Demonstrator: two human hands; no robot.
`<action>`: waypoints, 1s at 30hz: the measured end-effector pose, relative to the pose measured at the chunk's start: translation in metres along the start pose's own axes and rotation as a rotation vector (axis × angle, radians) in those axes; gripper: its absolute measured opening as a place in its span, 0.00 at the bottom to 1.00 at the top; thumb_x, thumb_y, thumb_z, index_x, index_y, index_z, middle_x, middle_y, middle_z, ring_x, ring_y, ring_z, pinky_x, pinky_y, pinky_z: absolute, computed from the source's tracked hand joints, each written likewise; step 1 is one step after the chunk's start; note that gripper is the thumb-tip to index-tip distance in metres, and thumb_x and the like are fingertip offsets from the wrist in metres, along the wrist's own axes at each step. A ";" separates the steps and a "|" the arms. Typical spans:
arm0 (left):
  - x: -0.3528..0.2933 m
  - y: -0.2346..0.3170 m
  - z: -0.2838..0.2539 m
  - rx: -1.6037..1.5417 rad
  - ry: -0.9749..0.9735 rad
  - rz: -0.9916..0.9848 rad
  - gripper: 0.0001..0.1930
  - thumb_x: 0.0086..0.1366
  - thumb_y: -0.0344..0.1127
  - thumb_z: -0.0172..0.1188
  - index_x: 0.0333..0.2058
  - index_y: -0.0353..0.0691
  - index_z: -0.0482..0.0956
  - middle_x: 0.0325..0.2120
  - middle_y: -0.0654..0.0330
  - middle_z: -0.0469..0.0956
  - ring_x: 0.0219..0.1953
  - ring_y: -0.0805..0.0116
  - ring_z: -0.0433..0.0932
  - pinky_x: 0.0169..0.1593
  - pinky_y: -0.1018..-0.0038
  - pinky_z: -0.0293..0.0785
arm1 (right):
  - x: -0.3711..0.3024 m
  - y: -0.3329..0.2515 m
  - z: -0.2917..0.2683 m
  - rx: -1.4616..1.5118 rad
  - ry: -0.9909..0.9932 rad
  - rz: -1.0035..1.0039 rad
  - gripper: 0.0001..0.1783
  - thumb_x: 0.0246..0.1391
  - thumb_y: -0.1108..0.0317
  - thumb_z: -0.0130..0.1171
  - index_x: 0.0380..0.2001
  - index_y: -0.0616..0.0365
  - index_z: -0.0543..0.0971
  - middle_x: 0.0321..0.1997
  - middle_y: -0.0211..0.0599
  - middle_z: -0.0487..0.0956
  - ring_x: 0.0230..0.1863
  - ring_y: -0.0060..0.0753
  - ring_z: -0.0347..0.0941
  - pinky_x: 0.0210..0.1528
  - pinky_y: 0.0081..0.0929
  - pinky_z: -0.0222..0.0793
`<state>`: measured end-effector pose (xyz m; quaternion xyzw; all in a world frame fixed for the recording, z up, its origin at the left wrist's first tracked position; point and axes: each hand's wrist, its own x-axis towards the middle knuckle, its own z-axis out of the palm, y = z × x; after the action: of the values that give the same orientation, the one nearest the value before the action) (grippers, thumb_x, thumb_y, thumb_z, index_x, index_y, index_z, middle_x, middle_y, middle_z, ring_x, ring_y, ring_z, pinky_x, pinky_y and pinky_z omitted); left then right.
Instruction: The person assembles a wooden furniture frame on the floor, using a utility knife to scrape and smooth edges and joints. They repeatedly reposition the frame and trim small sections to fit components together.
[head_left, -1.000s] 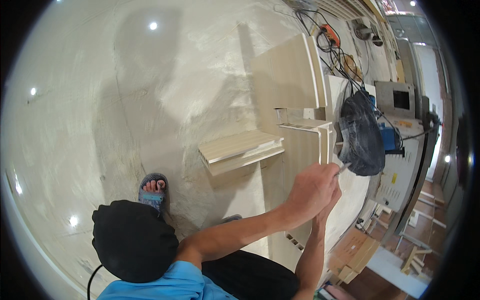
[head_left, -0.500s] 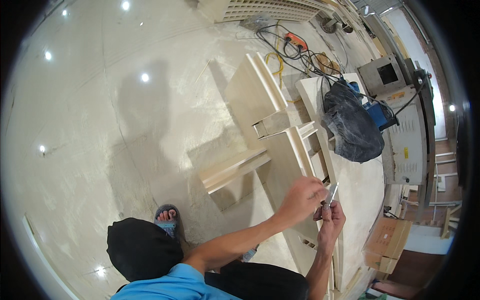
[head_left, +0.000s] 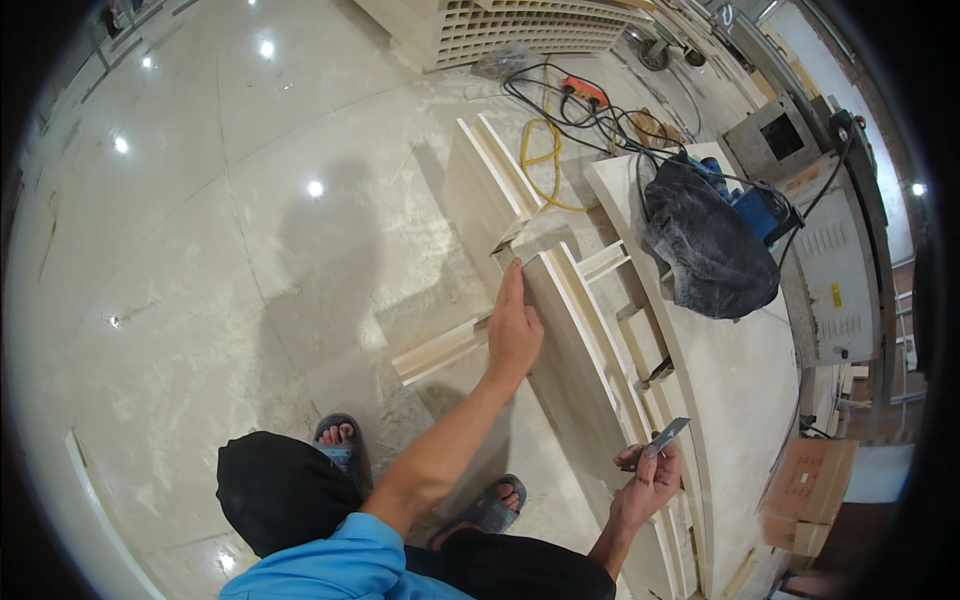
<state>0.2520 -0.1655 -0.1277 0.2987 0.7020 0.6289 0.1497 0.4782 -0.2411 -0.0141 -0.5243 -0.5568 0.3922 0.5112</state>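
My left hand (head_left: pixel 514 338) reaches forward with its index finger stretched out. The fingertip is at the near end of a gap between two pale wooden panel pieces, and the hand holds nothing that I can see. Under and beside it runs a long pale wooden assembly (head_left: pixel 572 355) with grooved, layered edges. The farther upright panel (head_left: pixel 482 190) stands just beyond the gap. Above the assembly's near part, my right hand (head_left: pixel 652 482) pinches a thin, flat metal blade (head_left: pixel 672 433) between thumb and fingers. A shorter wooden strip (head_left: pixel 440 350) juts out to the left of the assembly.
A pale board (head_left: pixel 715 370) lies on the right, bearing a blue power tool (head_left: pixel 765 215) with a dusty black bag (head_left: pixel 700 240). Black cables and an orange power strip (head_left: pixel 585 92) lie beyond. A cardboard box (head_left: pixel 810 490) and a grey machine (head_left: pixel 825 270) stand farther right.
My left hand has left the blade and moved away to the left and forward, to the panel gap. My right hand, still holding the blade, has moved slightly nearer to me.
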 end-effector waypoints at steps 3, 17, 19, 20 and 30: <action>0.003 -0.005 0.000 0.141 -0.029 -0.073 0.33 0.58 0.17 0.46 0.66 0.30 0.61 0.63 0.42 0.67 0.63 0.45 0.68 0.66 0.59 0.65 | -0.008 -0.001 -0.006 0.111 -0.009 -0.007 0.09 0.65 0.70 0.54 0.44 0.64 0.71 0.26 0.41 0.78 0.24 0.29 0.76 0.26 0.28 0.75; -0.034 0.185 0.077 0.062 -1.323 1.340 0.22 0.66 0.47 0.60 0.51 0.36 0.77 0.39 0.53 0.80 0.41 0.54 0.80 0.39 0.63 0.75 | -0.078 -0.065 -0.098 0.078 0.494 0.236 0.13 0.69 0.63 0.50 0.44 0.62 0.76 0.33 0.31 0.78 0.31 0.23 0.71 0.39 0.20 0.62; -0.049 0.152 0.056 0.231 -1.343 1.461 0.29 0.64 0.54 0.60 0.53 0.36 0.75 0.41 0.51 0.80 0.42 0.55 0.79 0.43 0.63 0.74 | -0.088 -0.062 -0.090 0.024 0.377 0.363 0.08 0.69 0.66 0.50 0.42 0.60 0.74 0.34 0.32 0.80 0.34 0.25 0.74 0.44 0.23 0.64; -0.054 0.136 0.045 0.396 -1.420 1.509 0.32 0.63 0.58 0.59 0.55 0.36 0.74 0.42 0.50 0.80 0.43 0.56 0.79 0.45 0.62 0.74 | -0.094 -0.057 -0.084 -0.041 0.375 0.480 0.07 0.69 0.66 0.48 0.42 0.58 0.72 0.33 0.34 0.81 0.36 0.26 0.77 0.39 0.23 0.68; -0.061 0.121 0.059 0.449 -1.310 1.378 0.30 0.54 0.61 0.67 0.31 0.35 0.72 0.25 0.52 0.77 0.30 0.51 0.78 0.35 0.59 0.72 | -0.113 0.108 0.019 0.168 0.895 0.440 0.11 0.70 0.72 0.42 0.49 0.64 0.72 0.26 0.29 0.73 0.24 0.18 0.67 0.26 0.19 0.64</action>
<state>0.3615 -0.1522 -0.0301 0.9555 0.2551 0.1398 0.0493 0.4712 -0.3353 -0.1400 -0.7030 -0.1260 0.2706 0.6455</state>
